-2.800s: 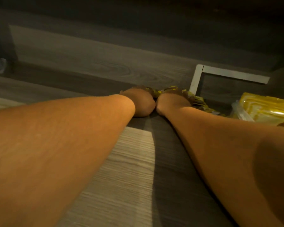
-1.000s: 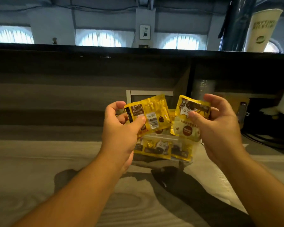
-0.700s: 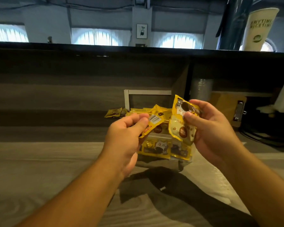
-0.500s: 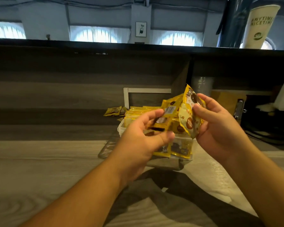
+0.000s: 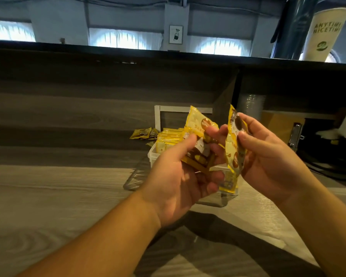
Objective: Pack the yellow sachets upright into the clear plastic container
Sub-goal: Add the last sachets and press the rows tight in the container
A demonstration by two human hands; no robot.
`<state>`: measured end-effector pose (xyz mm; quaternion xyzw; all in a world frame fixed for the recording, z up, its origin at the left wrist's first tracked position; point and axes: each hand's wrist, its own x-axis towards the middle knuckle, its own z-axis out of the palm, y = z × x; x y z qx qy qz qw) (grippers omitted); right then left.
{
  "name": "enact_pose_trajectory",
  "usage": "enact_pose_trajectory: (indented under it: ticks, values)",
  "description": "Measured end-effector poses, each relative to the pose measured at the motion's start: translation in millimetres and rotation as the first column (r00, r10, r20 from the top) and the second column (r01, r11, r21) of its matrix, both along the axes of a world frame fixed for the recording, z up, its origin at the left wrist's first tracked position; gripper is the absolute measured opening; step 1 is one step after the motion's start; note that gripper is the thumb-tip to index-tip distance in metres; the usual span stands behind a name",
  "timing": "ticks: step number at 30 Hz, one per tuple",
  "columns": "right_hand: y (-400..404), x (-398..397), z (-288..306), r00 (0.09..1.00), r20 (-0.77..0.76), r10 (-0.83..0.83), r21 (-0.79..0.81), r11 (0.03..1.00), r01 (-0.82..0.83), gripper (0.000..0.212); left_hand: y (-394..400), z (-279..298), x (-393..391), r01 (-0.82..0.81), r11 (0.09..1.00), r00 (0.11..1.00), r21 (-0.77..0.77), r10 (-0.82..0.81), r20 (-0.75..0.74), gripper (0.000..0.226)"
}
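Sachet, left (image 5: pixel 200 136): yellow, tilted, lifted above the container; pinched between thumb and fingers of left hand (image 5: pixel 180 180).
Sachet, right (image 5: pixel 233 144): yellow, near upright, turned almost edge-on to camera; pinched along its right edge by right hand (image 5: pixel 268 162).
Gap between the two: narrow, top corners apart; left fingertips reach close to the right sachet, contact not readable.
Clear plastic container (image 5: pixel 153 154): on the counter just behind and below both hands, mostly hidden by them; rim visible at left.
Packed sachets (image 5: pixel 169 137): row standing upright inside, tops above the rim; front row glimpsed below right hand.
Loose sachets (image 5: pixel 143 133): small heap lying flat on the counter behind the container, left of it.
Step in hand: judged as squaring and pairing two sachets before insertion; packing well under way, not finished.
Next move calls for: faces aligned, long edges vertical, then lowering into free space in the row; free slot hidden behind hands, probably near side.
Left hand: partly closed, thumb on top, fingers curled beneath sachet.
Right hand: partly closed, thumb and forefinger clamping, remaining fingers loosely spread.
Risk: slippery film, thin grip; already-standing sachets may topple when pressed.
Counter (image 5: pixel 58 196): grey wood grain, shadowed under forearms.
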<state>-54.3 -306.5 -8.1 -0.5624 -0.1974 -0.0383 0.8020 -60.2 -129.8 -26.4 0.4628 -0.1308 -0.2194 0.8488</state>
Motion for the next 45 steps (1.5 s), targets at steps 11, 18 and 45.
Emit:
enact_pose_trajectory:
  ticks: [11,18,45]
  values:
    - [0,6,-2,0.952,-0.066,-0.298,0.072,0.951,0.302,0.03,2,5,0,-0.212,0.976,0.972,-0.04,0.206,-0.115,0.036]
    - [6,2,-1,0.882,-0.05,-0.468,0.021,0.883,0.47,0.022,0,4,3,-0.312,0.948,0.95,-0.054,0.31,-0.046,0.028]
    - [11,-2,-13,0.595,0.689,-0.414,-0.456,0.39,0.8,0.078,-7,-1,2,-0.555,0.826,0.777,0.102,0.471,0.417,0.018]
